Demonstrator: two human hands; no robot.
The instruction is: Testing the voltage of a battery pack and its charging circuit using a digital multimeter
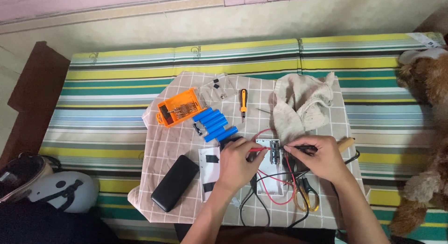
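Small circuit board [274,150] lies near the middle of the checked cloth [186,141], on top of a white open case [270,178]. Both hands meet over it.

Left hand [238,164]: fingers pinched shut on a red probe [258,149], tip aimed at the board's left edge. Right hand [319,159]: fingers pinched shut on a black probe [302,148], tip touching or just short of the board's right edge; cannot tell which. Hands are close together, with only the board between the two tips.

Red wire [275,195] and black wire [261,211] loop from under the hands down toward the near edge of the cloth.

Just below the right hand: yellow-handled pliers [305,197], partly hidden by the wrist. A wooden handle [346,143] sticks out to the right of that hand.

Left of the left hand: a white sheet with black tape pieces [208,171], then a black rectangular case [175,183] lying at a slant.

Further up the cloth: a row of blue cylindrical cells [214,124] side by side, an orange bit set [179,107] open, a clear lid [215,87] beside it, and an orange-and-black screwdriver [243,103] pointing toward the person. A crumpled beige rag [303,106] sits above the right hand.

Cloth rests on a striped mat [112,85]. A white helmet [63,190] is at the lower left, and a brown plush toy [427,132] is along the right edge.
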